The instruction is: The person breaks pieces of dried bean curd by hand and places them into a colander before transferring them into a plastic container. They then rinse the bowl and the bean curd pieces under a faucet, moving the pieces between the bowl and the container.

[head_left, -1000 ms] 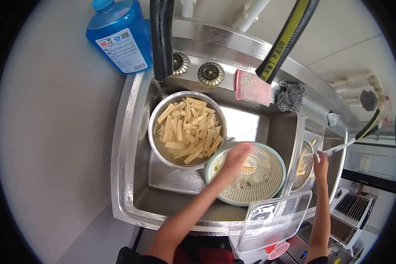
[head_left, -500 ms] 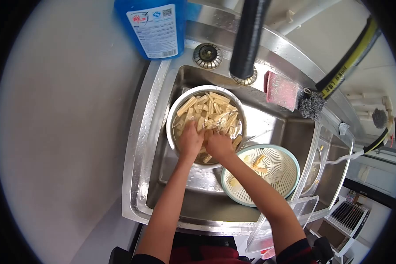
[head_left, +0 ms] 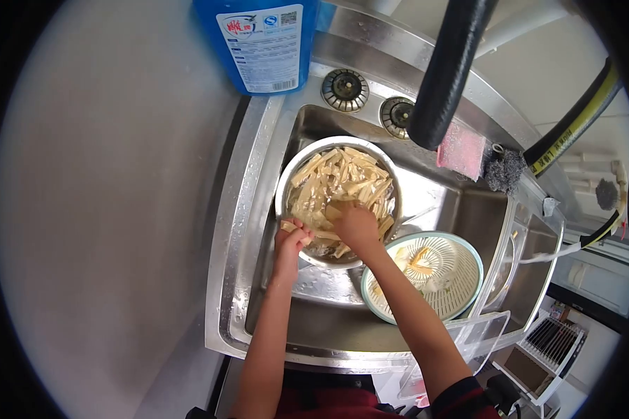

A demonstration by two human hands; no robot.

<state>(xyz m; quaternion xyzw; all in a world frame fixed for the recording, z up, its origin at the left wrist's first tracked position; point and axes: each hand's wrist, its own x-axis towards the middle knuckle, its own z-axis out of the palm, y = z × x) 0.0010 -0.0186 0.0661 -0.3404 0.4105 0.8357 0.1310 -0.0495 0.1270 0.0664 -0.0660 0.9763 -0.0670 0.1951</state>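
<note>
grey counter [head_left: 119, 209] fills the left of the view, with a steel sink [head_left: 248, 209] set into it on the right. toward the far left of the basin stands a metal bowl [head_left: 297, 159] heaped with wet pale strips [head_left: 339, 174] lying crisscrossed. the left hand [head_left: 291, 239] is at the bowl's near left rim, fingers curled tight over the edge, one strip poking out just above the knuckles. the right hand [head_left: 356, 225] lies palm down inside the bowl on the near side of the heap, fingers bent into the strips; whether it has closed on any of them cannot be told. the two hands are just beside each other. a white colander [head_left: 454, 293] with a pale green rim sits in the basin right of the bowl, very close against it, a few scraps inside. a blue bottle [head_left: 265, 42] stands on the counter by the sink's far left corner. a black hose [head_left: 447, 70] hangs over the back of the basin. a pink sponge [head_left: 461, 150] and a steel scourer [head_left: 504, 170] rest on the back ledge. a clear plastic lid [head_left: 486, 328] lies at the near right edge.
</note>
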